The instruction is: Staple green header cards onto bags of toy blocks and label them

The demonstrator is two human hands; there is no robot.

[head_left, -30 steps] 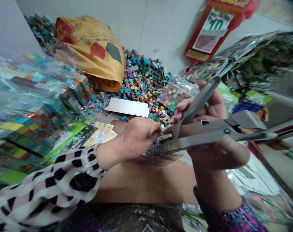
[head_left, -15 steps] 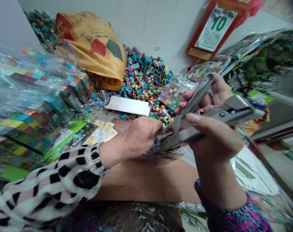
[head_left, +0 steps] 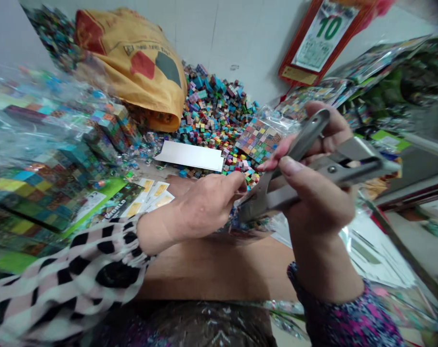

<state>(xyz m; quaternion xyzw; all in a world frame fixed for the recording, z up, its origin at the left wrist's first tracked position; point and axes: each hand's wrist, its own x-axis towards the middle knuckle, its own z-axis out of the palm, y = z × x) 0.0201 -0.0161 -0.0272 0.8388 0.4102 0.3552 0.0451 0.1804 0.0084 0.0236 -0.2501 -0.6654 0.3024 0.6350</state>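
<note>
A metal plier-type stapler (head_left: 312, 178) is gripped in my right hand (head_left: 318, 193), its jaws pointing down and left. My left hand (head_left: 204, 205) is closed in a pinch at the top edge of a clear plastic bag (head_left: 245, 231) with colourful contents. The stapler's jaws lie over that bag's edge, right beside my left fingertips. Just behind my hands is a folded white card (head_left: 192, 155). Another clear bag with a block of small coloured cubes (head_left: 260, 140) leans behind the stapler.
Loose coloured cubes (head_left: 213, 106) are heaped against the wall, beside a yellow sack (head_left: 135, 62). Bagged cube blocks (head_left: 41, 193) are stacked at left, near small white-and-yellow cards (head_left: 157, 190). A red-framed calendar (head_left: 322, 38) hangs above. White papers (head_left: 378, 253) lie at right.
The stapler's handles look closer together as my right fingers squeeze. My left hand keeps its pinch on the bag. The view has shifted slightly.
</note>
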